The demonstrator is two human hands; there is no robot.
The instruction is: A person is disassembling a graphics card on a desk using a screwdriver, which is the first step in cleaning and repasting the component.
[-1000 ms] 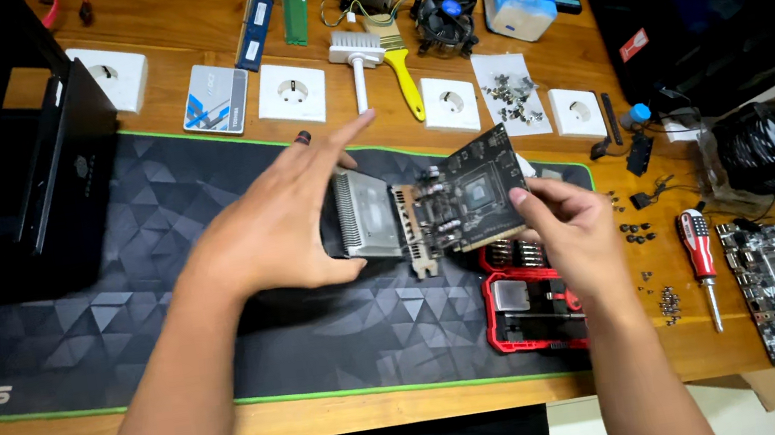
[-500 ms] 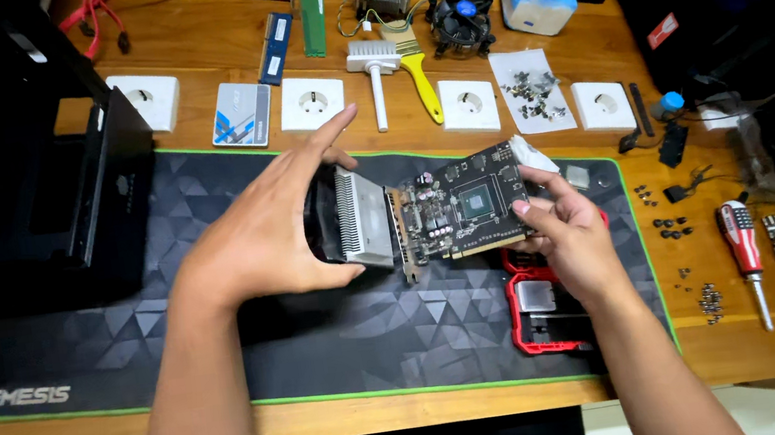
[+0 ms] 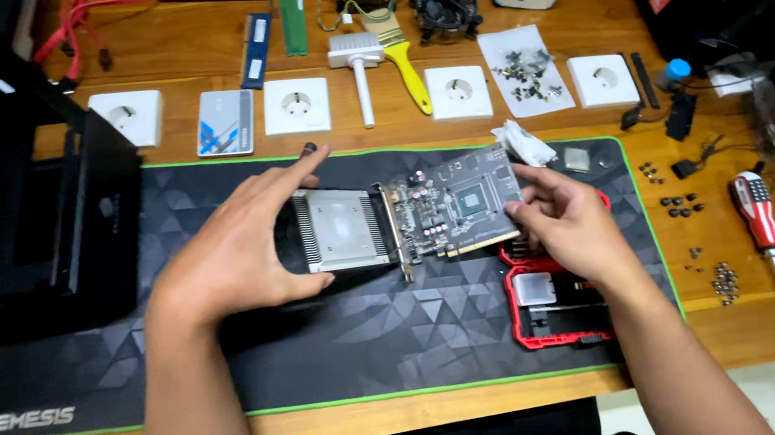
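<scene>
Above the dark mat, our left hand grips the heatsink and our right hand the circuit board; apparently separating, so we pull evenly.

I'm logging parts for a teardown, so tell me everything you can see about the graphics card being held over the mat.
The graphics card is a bare green-grey circuit board, its square chip exposed at the centre among small components. It is held above the dark desk mat, tilted towards the camera. At its left end a finned metal heatsink is held beside it; whether they are joined is unclear. The left hand grips the heatsink; the right hand pinches the board's right edge.
</scene>
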